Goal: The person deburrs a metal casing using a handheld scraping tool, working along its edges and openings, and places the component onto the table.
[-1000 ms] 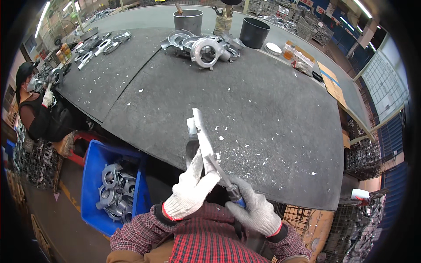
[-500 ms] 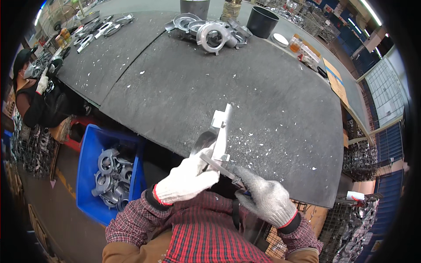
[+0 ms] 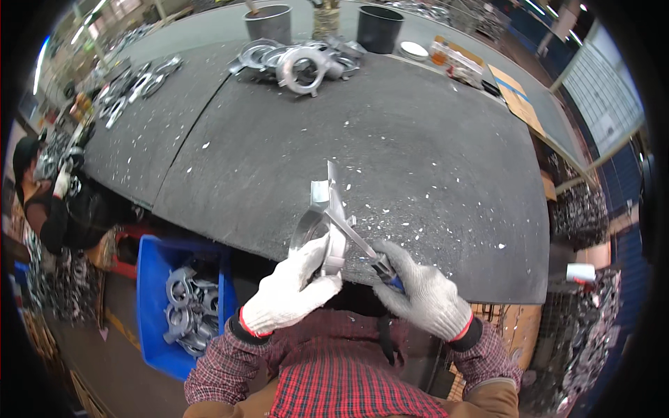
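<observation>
Silver metal casting at the near edge of your dark bench, its long axis running away from you, narrow tip pointing far. Your left hand's fingers clamp its near end; your right's close around a blue-handled tool, blade slanting far-left across the casting.

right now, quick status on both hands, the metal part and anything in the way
Left hand gripping metal part. Right hand gripping blue-handled tool, blade across the part, contact unclear. White flakes scattered on table.
</observation>
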{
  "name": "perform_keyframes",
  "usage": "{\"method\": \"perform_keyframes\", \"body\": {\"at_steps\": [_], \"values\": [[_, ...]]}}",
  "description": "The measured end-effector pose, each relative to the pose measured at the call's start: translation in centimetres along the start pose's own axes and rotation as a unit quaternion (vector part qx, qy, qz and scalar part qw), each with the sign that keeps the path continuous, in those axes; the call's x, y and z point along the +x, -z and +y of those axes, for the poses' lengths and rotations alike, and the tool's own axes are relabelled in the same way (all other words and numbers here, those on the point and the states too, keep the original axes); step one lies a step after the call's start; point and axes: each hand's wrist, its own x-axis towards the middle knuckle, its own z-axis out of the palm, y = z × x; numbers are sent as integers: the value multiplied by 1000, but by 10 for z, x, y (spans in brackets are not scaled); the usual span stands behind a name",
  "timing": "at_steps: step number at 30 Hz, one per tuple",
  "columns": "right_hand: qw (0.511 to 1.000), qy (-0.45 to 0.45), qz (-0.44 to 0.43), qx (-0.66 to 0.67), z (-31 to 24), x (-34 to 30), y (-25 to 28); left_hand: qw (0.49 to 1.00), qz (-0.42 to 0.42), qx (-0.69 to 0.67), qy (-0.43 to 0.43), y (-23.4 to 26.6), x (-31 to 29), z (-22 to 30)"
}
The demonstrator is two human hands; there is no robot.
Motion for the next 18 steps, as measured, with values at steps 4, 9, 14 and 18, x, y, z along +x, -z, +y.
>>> {"method": "perform_keyframes", "body": {"at_steps": [4, 9, 14, 18], "values": [[999, 41, 20, -21, -11, -8, 12, 981, -18, 188, -49, 6, -4, -4], [998, 27, 12, -51, -12, -17, 11, 985, -36, 169, -31, -1, -1, 8], [977, 44, -45, -204, -30, -18, 17, 999, -19, 6, 39, -1, -1, 7], [989, 75, 13, -128, -24, -20, 12, 993, -48, -63, 84, 14, 0, -4]]}}
